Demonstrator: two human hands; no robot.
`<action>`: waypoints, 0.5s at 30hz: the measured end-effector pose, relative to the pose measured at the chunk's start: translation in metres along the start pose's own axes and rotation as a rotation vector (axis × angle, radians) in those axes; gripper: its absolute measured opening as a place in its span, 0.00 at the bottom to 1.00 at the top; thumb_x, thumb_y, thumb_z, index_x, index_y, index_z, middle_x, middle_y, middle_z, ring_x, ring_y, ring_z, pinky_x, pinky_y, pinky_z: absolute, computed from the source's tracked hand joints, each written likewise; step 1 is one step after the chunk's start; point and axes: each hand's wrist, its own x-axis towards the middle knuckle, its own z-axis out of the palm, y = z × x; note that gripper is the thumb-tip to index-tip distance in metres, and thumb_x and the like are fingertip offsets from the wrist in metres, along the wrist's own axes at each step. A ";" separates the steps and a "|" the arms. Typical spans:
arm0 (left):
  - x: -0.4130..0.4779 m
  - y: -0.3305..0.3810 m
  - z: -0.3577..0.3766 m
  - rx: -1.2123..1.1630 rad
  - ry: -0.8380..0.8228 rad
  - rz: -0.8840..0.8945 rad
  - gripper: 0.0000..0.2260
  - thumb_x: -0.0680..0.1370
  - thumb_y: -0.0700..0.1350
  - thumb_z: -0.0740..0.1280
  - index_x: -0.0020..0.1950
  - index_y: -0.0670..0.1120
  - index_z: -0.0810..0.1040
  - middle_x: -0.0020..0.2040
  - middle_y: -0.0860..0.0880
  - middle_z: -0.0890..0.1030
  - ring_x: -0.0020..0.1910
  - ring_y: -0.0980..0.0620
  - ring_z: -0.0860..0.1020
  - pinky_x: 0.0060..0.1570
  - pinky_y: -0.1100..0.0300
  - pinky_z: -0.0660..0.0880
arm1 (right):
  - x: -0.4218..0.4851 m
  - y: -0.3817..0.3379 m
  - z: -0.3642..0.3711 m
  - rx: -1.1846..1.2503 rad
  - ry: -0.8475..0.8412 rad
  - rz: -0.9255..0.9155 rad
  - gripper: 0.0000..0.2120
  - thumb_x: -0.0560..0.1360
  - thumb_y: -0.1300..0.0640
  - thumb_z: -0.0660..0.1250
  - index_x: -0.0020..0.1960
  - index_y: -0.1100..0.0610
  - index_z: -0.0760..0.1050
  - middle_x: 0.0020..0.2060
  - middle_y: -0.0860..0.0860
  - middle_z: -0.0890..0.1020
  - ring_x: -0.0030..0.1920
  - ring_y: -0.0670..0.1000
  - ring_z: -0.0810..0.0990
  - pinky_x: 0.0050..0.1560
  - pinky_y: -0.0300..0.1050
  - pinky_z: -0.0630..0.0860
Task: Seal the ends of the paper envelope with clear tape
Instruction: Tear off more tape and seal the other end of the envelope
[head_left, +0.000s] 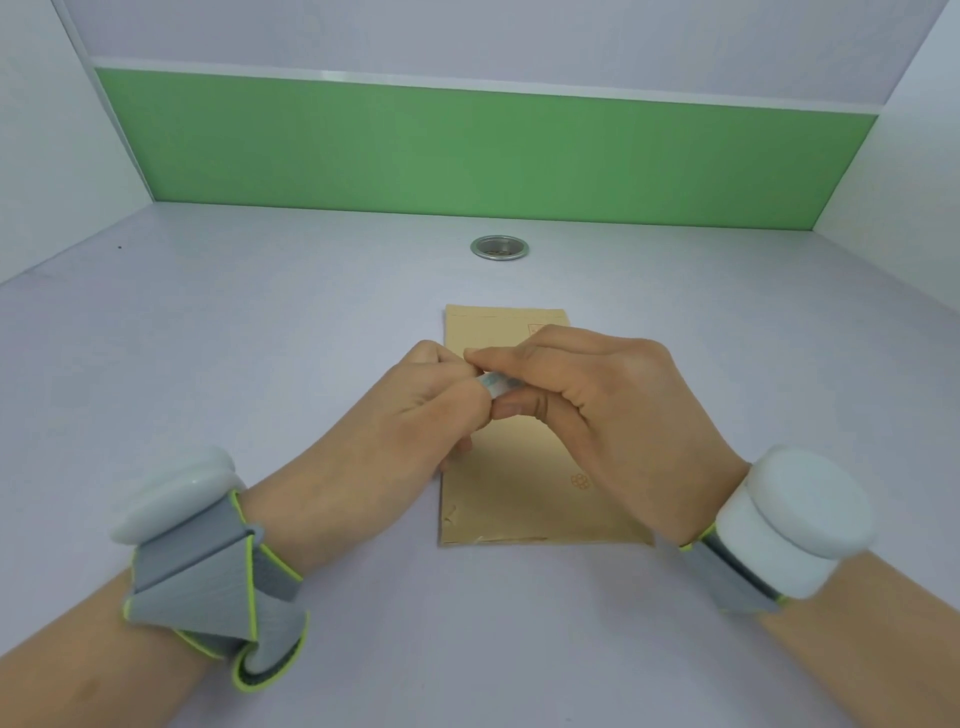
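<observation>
A tan paper envelope (524, 483) lies flat on the pale desk (260, 364), its long side running away from me. Both hands hover above its middle and meet there. My left hand (410, 421) and my right hand (597, 410) pinch a small roll of clear tape (496, 385) between their fingertips; only a sliver of the roll shows between the fingers. The envelope's far end (506, 318) and near end (540, 538) are uncovered. The near end looks creased.
A round metal cable grommet (500, 247) sits in the desk beyond the envelope. A green partition (483, 150) closes the back, with white walls on both sides. Grey straps with white sensor pucks wrap both wrists.
</observation>
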 end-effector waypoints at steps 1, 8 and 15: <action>0.000 0.000 0.000 -0.002 -0.002 -0.001 0.12 0.67 0.49 0.56 0.31 0.40 0.67 0.41 0.50 0.69 0.32 0.58 0.70 0.34 0.66 0.69 | 0.000 0.000 0.000 0.000 -0.009 0.000 0.16 0.74 0.53 0.61 0.56 0.58 0.80 0.41 0.51 0.84 0.40 0.51 0.82 0.38 0.49 0.80; 0.001 0.000 -0.001 -0.074 -0.037 -0.011 0.10 0.60 0.55 0.58 0.24 0.49 0.67 0.35 0.58 0.67 0.35 0.56 0.70 0.35 0.63 0.69 | -0.001 0.002 -0.002 0.017 -0.039 -0.011 0.13 0.74 0.58 0.64 0.57 0.57 0.79 0.41 0.52 0.83 0.40 0.52 0.82 0.38 0.50 0.80; 0.007 -0.005 0.000 -0.105 -0.026 -0.036 0.09 0.62 0.48 0.58 0.22 0.50 0.68 0.32 0.59 0.69 0.32 0.55 0.70 0.31 0.62 0.68 | -0.002 0.002 -0.002 0.030 -0.080 -0.018 0.16 0.72 0.65 0.65 0.58 0.57 0.79 0.42 0.52 0.83 0.42 0.52 0.82 0.40 0.52 0.80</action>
